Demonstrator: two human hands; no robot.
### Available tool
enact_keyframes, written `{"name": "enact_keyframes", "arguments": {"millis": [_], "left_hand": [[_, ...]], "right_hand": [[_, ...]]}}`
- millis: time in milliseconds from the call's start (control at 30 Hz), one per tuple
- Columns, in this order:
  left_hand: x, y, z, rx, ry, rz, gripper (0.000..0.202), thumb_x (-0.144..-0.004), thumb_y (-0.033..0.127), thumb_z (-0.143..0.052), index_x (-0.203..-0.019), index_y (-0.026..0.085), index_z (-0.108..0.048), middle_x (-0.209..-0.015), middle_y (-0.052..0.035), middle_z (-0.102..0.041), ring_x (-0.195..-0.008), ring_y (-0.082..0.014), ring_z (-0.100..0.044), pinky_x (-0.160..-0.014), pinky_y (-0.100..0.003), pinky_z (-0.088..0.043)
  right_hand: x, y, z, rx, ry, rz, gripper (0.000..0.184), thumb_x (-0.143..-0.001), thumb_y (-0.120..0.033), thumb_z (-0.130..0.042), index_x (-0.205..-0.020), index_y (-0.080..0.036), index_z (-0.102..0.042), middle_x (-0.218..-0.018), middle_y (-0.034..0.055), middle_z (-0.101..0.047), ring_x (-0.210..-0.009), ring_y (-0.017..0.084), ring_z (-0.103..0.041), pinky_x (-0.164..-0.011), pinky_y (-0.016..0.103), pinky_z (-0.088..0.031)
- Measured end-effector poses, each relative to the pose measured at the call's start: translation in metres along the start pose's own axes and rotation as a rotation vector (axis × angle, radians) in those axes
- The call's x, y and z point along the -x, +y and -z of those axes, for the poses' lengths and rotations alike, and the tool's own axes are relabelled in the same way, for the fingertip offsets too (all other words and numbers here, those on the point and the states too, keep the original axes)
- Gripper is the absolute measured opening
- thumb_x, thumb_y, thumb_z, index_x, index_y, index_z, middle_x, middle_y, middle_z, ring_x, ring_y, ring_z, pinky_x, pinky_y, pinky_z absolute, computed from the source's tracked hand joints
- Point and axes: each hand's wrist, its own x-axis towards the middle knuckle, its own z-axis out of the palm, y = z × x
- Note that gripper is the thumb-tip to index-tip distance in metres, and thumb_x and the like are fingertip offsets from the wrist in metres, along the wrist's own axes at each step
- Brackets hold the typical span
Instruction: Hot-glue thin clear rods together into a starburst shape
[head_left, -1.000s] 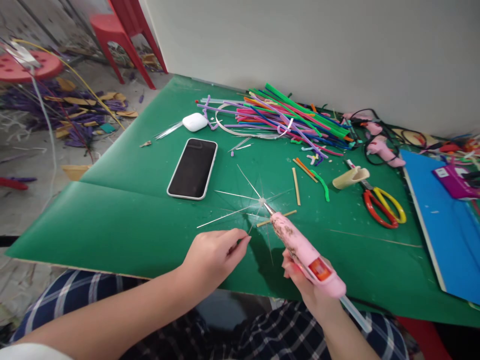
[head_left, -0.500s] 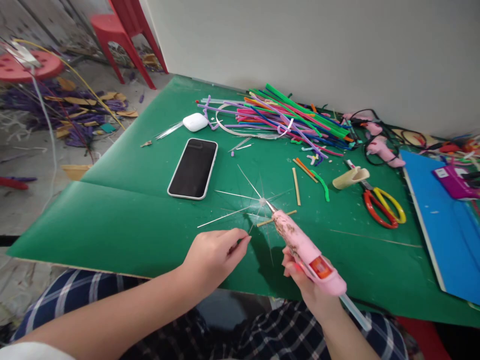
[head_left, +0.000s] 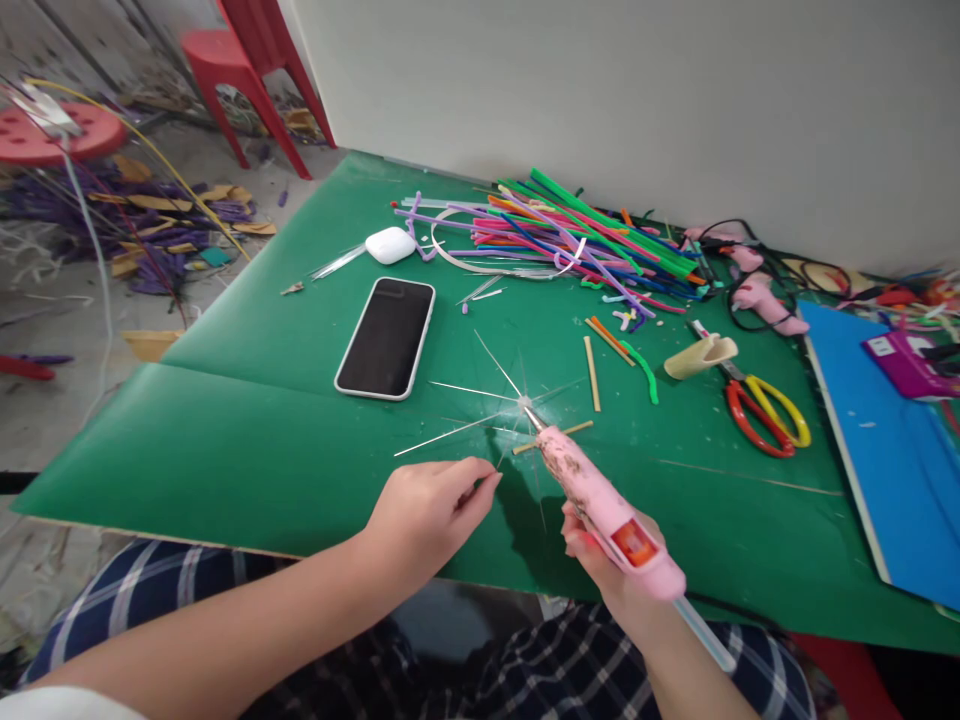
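Note:
My right hand [head_left: 600, 550] is wrapped round a pink hot glue gun [head_left: 585, 480], and a clear glue stick [head_left: 705, 632] pokes out of its back end. Its metal nozzle meets the hub of a star of thin wires [head_left: 499, 367], which fan outward over the green table. My left hand [head_left: 442, 510] pinches the end of one of these wires between thumb and forefinger. Close to the star, a short tan stick [head_left: 574, 430] lies partly under the wires; a second tan stick [head_left: 592, 373] lies beyond it.
Behind the star lie a phone [head_left: 386, 338], a white earbud case [head_left: 390, 245] and a heap of colourful pipe cleaners [head_left: 577, 235]. To the right are scissors [head_left: 765, 415], a cut bamboo tube [head_left: 701, 357], a blue board [head_left: 885, 450] and another pink glue gun [head_left: 769, 300].
The glue gun and my right hand have shifted slightly left, the nozzle staying at the wire hub. My left hand has kept its place.

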Motion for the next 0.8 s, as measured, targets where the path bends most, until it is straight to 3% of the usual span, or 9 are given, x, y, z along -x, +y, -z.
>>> {"name": "enact_keyframes", "arguments": {"millis": [267, 800], "left_hand": [[-0.001, 0.001, 0.001, -0.008, 0.002, 0.000, 0.020, -0.083, 0.022, -0.047, -0.072, 0.018, -0.062, -0.045, 0.0056, -0.052, -0.040, -0.0058, -0.046, -0.043, -0.016, -0.034], [0.001, -0.001, 0.000, 0.013, 0.005, 0.002, 0.018, -0.083, 0.022, -0.048, -0.073, 0.018, -0.062, -0.046, 0.0061, -0.051, -0.040, -0.0055, -0.045, -0.043, -0.016, -0.033]], "right_hand": [[-0.002, -0.005, 0.001, -0.115, 0.012, -0.075, 0.026, -0.076, -0.043, -0.057, -0.068, -0.019, -0.054, -0.059, 0.0001, -0.056, -0.047, 0.012, -0.053, -0.045, 0.024, -0.047], [0.001, 0.004, -0.001, -0.065, 0.032, -0.009, 0.028, -0.075, -0.046, -0.058, -0.066, -0.020, -0.055, -0.056, 0.0000, -0.056, -0.045, 0.012, -0.052, -0.040, 0.023, -0.045]]}}
